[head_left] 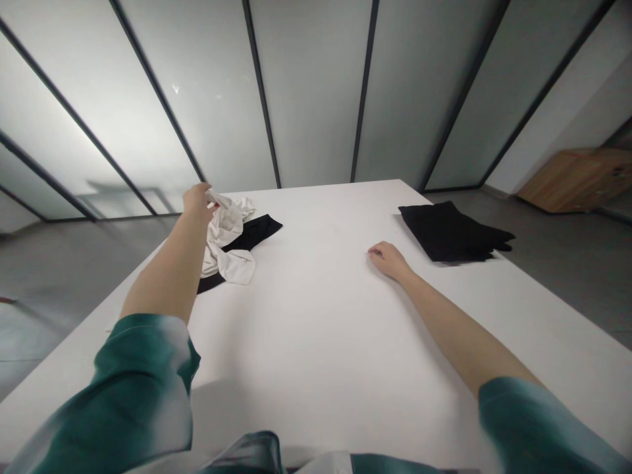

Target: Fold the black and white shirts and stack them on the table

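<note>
At the table's far left, my left hand [197,197] grips a white garment [227,224] by its upper edge and lifts that part a little. The rest of the white cloth lies crumpled, partly over a black garment [261,230]; its exact kind I cannot make out. My right hand [389,259] rests on the white table with curled fingers, just left of a folded black garment stack [449,230] and apart from it. Whether anything small is between those right fingers is not visible.
The white table [316,342] reaches from my body to its far edge. Behind it stand frosted glass panels [311,85] with dark frames. A wooden cabinet [577,178] is on the floor at the far right.
</note>
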Demonstrator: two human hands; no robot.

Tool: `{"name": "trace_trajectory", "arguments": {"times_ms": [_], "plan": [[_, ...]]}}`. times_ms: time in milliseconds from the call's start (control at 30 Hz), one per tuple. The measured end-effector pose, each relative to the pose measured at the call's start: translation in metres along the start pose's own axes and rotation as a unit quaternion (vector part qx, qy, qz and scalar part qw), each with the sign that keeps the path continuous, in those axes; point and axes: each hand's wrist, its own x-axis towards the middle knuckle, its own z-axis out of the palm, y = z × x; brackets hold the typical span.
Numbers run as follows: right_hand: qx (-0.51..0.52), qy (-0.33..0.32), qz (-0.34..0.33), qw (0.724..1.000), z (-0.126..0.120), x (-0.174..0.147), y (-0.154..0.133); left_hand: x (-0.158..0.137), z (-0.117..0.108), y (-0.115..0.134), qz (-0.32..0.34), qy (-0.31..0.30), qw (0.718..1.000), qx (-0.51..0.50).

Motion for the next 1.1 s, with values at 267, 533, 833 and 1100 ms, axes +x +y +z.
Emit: {"name": "trace_trajectory", "arguments": {"times_ms": [267, 533, 833, 1100], "plan": [[0.018, 0.005, -0.002, 1.000, -0.002, -0.004, -0.006, -0.049, 0.054, 0.086, 0.025, -0.235, 0.962, -0.134], [0.336, -0.057, -0.018, 0.940, -0.001, 0.004, -0.072, -0.173, 0.106, 0.097, 0.027, -0.534, 0.825, -0.186], [0.628, -0.006, 0.104, 0.771, 0.005, 0.021, -0.145, -0.210, 0.111, 0.050, 0.123, -0.594, 0.794, -0.035], [0.702, 0.106, 0.107, 0.696, -0.052, 0.045, -0.110, -0.216, 0.102, -0.013, 0.152, -0.508, 0.816, 0.229]]}}
